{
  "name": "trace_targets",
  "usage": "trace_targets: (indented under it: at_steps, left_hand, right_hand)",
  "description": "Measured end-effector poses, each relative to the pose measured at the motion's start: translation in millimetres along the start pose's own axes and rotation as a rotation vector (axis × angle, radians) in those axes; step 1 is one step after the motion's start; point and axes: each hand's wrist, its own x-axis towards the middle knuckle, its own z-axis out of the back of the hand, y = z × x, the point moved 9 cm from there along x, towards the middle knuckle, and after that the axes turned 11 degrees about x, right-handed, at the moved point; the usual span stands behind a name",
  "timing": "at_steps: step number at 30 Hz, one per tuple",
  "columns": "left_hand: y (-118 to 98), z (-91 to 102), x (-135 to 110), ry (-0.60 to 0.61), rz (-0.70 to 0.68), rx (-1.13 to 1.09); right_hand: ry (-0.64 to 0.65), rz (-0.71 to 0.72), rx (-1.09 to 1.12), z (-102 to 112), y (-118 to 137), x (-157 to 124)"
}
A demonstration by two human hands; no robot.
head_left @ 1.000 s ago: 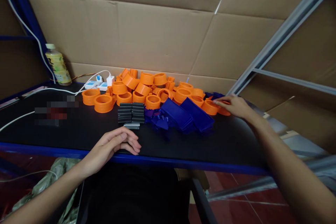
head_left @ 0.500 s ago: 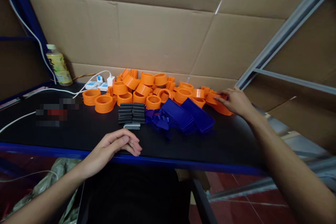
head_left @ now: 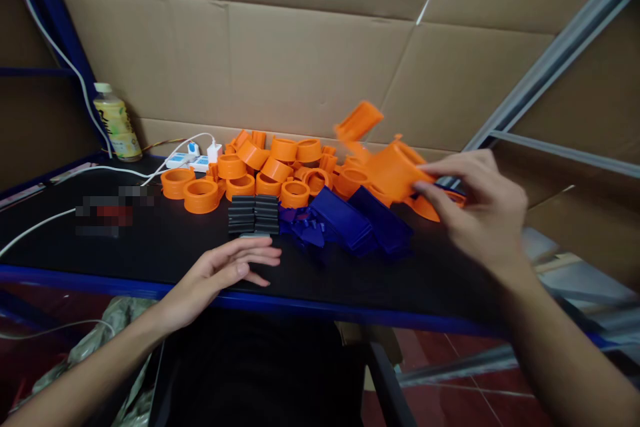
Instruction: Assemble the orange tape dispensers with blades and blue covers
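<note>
My right hand (head_left: pixel 477 210) is raised above the black table (head_left: pixel 150 247) and grips an orange plastic part (head_left: pixel 393 170), blurred by motion, with a tab sticking up at its top left. My left hand (head_left: pixel 227 270) rests near the table's front edge, fingers stretched out and apart, holding nothing, just in front of two stacks of dark grey blocks (head_left: pixel 254 213). Behind them lies a heap of orange rings (head_left: pixel 270 177). Blue flat plastic pieces (head_left: pixel 357 220) lie below the raised orange part.
A drink bottle (head_left: pixel 116 123) stands at the back left by a white power strip (head_left: pixel 187 160) with cables (head_left: pixel 35 227) running across the table. Cardboard walls (head_left: pixel 280 60) close off the back. A grey metal frame (head_left: pixel 555 60) slants at right. Red floor shows below.
My right hand has lifted an orange part from the right end of the heap and brought it up and toward me. My left hand's fingers have spread out slightly.
</note>
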Motion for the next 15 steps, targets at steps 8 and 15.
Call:
trace_targets:
  at_steps: [8,15]
  left_hand:
    - [-3.1,-7.8,-4.8,-0.129,-0.098,-0.205]
    - [2.9,12.4,-10.1,-0.291,0.054,-0.274]
  right_hand:
    - [0.620,-0.078,0.699,-97.0,161.7,-52.5]
    - [0.538,-0.104,0.186,-119.0,94.6,-36.2]
